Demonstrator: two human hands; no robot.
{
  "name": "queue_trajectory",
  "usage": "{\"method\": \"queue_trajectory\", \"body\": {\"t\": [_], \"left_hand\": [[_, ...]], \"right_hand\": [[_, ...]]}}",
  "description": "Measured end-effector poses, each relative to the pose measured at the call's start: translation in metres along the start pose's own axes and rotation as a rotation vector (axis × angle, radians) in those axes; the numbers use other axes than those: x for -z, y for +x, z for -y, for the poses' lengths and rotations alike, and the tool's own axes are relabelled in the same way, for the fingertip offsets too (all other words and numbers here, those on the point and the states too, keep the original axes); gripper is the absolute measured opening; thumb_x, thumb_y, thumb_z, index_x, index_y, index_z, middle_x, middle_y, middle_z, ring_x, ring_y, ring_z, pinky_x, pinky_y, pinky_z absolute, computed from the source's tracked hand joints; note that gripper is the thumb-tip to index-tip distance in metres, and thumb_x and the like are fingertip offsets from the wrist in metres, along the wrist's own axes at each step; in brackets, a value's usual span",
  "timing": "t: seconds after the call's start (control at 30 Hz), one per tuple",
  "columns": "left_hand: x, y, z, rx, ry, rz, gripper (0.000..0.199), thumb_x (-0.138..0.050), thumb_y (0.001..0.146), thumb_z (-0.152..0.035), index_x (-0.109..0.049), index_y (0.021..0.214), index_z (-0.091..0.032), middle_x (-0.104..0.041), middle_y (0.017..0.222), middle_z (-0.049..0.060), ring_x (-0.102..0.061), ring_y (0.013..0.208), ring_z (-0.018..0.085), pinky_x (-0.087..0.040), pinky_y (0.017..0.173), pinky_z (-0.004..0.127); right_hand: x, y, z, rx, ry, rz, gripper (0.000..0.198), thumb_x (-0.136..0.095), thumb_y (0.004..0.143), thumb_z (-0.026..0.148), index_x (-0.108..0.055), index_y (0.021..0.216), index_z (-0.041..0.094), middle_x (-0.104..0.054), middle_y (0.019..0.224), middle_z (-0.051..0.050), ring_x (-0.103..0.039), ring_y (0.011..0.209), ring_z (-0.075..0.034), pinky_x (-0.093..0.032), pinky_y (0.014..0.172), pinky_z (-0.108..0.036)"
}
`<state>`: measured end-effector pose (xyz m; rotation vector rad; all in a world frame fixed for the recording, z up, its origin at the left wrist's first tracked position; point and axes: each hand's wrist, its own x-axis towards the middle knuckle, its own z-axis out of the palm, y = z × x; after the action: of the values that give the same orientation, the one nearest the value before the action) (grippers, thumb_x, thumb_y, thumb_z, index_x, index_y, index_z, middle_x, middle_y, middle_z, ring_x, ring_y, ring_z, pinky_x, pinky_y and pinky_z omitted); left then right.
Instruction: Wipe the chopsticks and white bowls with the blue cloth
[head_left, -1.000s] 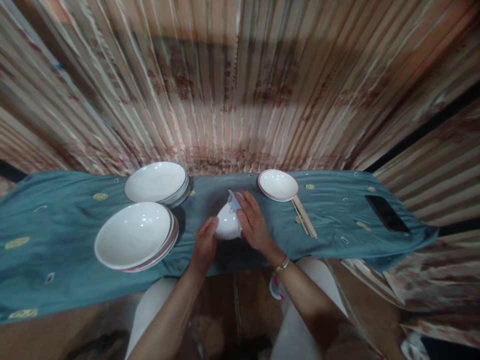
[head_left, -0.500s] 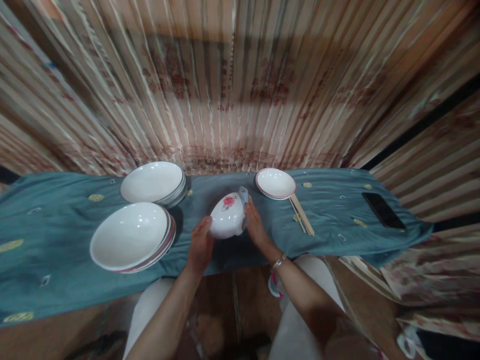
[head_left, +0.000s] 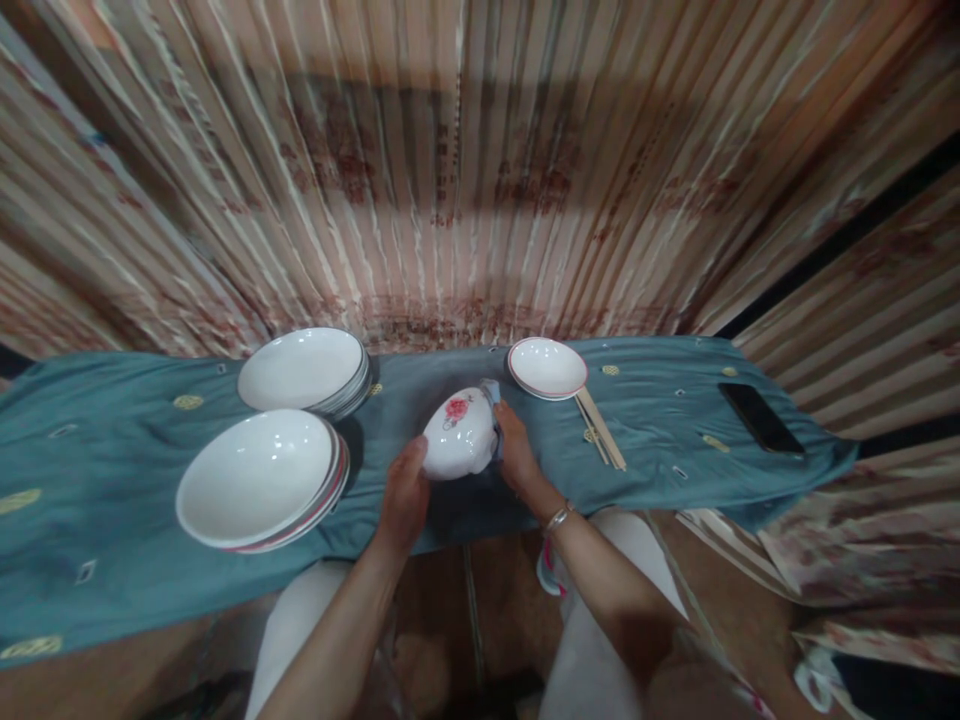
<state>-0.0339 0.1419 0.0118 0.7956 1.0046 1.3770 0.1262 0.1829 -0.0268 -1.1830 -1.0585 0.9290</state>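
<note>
A white bowl with a red flower (head_left: pixel 461 435) is held tilted on its side above the cloth, its outside facing me. My left hand (head_left: pixel 405 492) is closed on the bowl's left edge, thumb on top. At the bowl's right side, my right hand (head_left: pixel 516 447) is closed round a light bluish cloth (head_left: pixel 491 390) pressed to the bowl; part of the cloth is hidden behind the fingers. Left of the bowl are a stack of large white bowls (head_left: pixel 255 478) and a stack of white plates (head_left: pixel 304 368). To the right stand small red-rimmed dishes (head_left: pixel 547 366).
Wooden chopsticks (head_left: pixel 602 430) lie beside the small dishes. A black phone (head_left: pixel 760 418) rests near the right end of the table with its green-blue cloth (head_left: pixel 660 440). Behind the table hangs a pleated patterned curtain (head_left: pixel 450 200).
My right hand and the cloth have shifted slightly down along the bowl's right side. The bowl stays in my left hand, and the view has moved a little.
</note>
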Motion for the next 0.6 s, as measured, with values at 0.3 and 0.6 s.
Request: {"method": "queue_trajectory", "body": {"t": [0.3, 0.6], "left_hand": [[0.000, -0.002, 0.000, 0.007, -0.048, 0.069, 0.051, -0.072, 0.074, -0.039, -0.062, 0.121, -0.022, -0.069, 0.119, 0.008, -0.064, 0.109, 0.024, -0.048, 0.095, 0.038], [0.007, -0.007, -0.010, -0.118, 0.141, 0.007, 0.041, -0.069, 0.078, -0.035, -0.069, 0.117, -0.021, -0.066, 0.128, 0.007, -0.056, 0.123, 0.026, -0.036, 0.110, 0.040]], "right_hand": [[0.010, 0.008, 0.030, 0.077, -0.071, 0.023, 0.049, -0.047, 0.088, 0.051, -0.064, 0.122, 0.019, -0.064, 0.129, -0.009, -0.057, 0.121, -0.024, -0.039, 0.111, -0.042], [0.001, -0.013, 0.049, 0.355, -0.354, 0.222, 0.051, -0.033, 0.098, 0.045, -0.047, 0.140, 0.021, -0.049, 0.145, -0.009, -0.040, 0.138, -0.020, -0.026, 0.119, -0.039]]}}
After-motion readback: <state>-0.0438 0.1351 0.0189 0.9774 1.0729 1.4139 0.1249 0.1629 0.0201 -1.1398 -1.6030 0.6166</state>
